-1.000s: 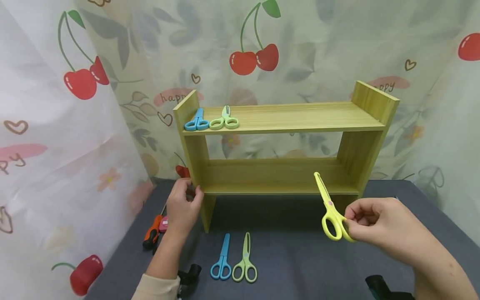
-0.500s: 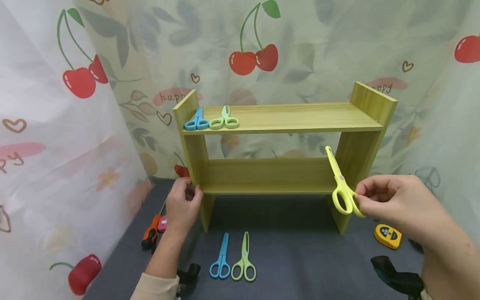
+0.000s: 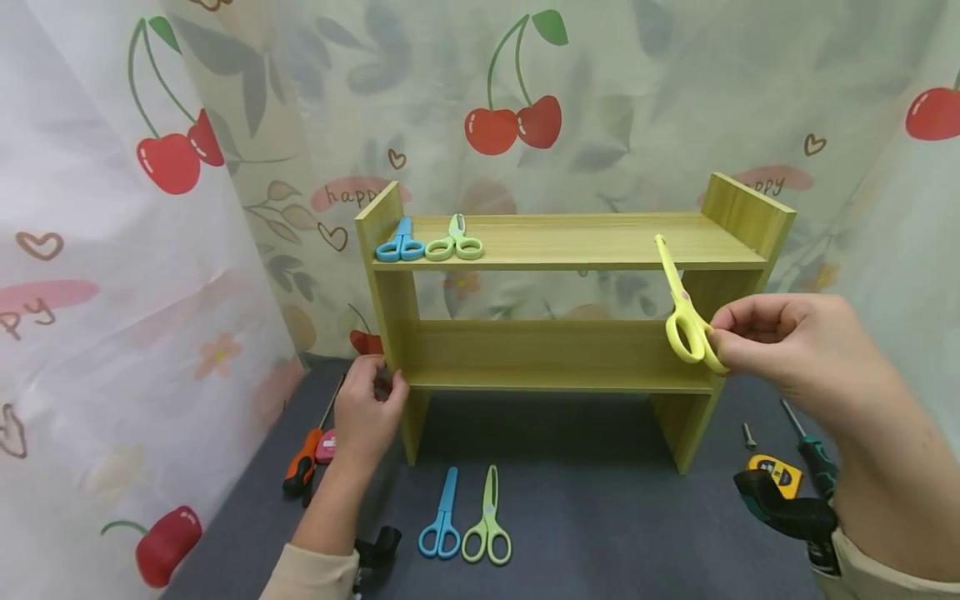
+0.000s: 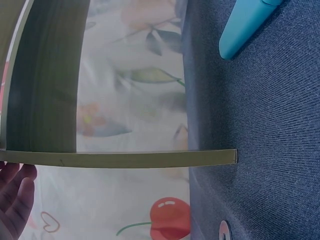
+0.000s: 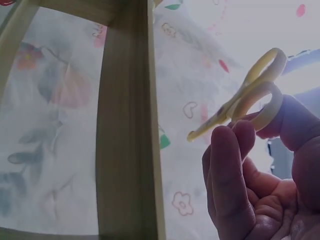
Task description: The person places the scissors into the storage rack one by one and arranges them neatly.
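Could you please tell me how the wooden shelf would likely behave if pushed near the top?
The wooden shelf probably stays stiff, since boards join its two side panels. Standing only on those panels' lower ends, it might tip or slide. Thin-looking boards suggest modest weight.

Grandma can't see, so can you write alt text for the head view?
A right hand holds yellow scissors before a shelf; the left hand touches its left side. Blue scissors and green scissors lie on top, one more of each on the table.

Your right hand [image 3: 795, 337] has lifted the yellow scissors [image 3: 684, 321] higher, their tip now overlapping the top shelf [image 3: 570, 237]; a green-and-black screwdriver [image 3: 817, 465] has come into clearer view.
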`<action>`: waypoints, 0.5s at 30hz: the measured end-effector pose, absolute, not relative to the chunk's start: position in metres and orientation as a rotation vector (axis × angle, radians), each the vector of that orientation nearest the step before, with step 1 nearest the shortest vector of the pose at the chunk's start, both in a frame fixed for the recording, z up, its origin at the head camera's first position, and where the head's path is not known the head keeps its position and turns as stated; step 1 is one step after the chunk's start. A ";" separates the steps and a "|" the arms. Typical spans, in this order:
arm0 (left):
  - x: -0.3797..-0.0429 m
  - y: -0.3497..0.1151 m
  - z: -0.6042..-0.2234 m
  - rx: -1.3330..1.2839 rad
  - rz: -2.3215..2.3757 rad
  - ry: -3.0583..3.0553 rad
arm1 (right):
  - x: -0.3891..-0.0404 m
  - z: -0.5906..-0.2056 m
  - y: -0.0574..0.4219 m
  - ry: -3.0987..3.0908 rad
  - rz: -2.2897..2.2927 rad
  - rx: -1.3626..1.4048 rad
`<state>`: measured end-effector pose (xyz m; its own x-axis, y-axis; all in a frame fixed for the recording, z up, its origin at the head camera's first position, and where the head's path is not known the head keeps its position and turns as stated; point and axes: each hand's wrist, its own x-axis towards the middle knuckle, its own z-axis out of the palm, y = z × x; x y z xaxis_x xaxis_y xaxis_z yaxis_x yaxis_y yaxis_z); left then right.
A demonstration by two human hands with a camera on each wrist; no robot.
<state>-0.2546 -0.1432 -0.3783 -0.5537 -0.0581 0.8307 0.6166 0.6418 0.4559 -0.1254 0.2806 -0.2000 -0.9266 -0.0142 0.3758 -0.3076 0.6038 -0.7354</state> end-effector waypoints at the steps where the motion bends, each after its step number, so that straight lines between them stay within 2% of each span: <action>1: -0.255 -0.144 -0.379 -0.439 -0.957 -1.972 | -0.127 -0.196 0.278 -2.492 1.237 0.259; 15: -0.256 -0.146 -0.378 -0.470 -0.949 -1.973 | -0.151 -0.146 0.243 -2.528 1.172 0.224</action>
<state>-0.2557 -0.1458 -0.3781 -0.5485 -0.0335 0.8355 0.6320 0.6376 0.4405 -0.1509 0.2427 -0.1455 -0.9282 0.0014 0.3720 -0.2830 0.6464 -0.7085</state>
